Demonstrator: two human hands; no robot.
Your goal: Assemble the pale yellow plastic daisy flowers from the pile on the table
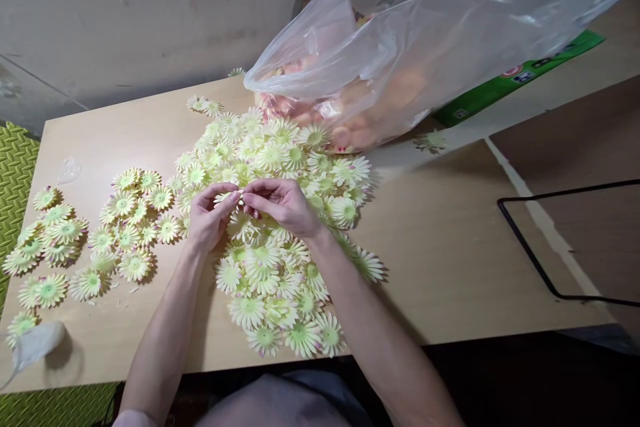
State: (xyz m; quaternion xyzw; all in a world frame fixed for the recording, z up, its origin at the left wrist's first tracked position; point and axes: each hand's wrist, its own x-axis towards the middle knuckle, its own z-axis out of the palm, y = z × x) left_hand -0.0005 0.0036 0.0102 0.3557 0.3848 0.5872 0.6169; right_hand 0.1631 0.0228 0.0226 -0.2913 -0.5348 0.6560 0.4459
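Observation:
My left hand (210,215) is closed in a pinch on a pale yellow-green artificial flower head (223,197), partly covered by the fingers. Fingertip to fingertip with it, my right hand (278,203) is also pinched at the flower's edge; the fingers hide exactly what it grips. Both hands are over a large pile of similar daisy-like flower heads (273,157), which spreads behind and in front of them. To the left lie a smaller cluster of flower heads (125,210) and, further out, several more flower heads (60,230), some with purple petal tips.
A clear plastic bag (400,33) with pink and peach pieces stands behind the pile. Beyond it is a green box (520,77). A whitish cup-like item (40,341) sits at the table's (450,253) front left. A black metal bar (530,255) is at right.

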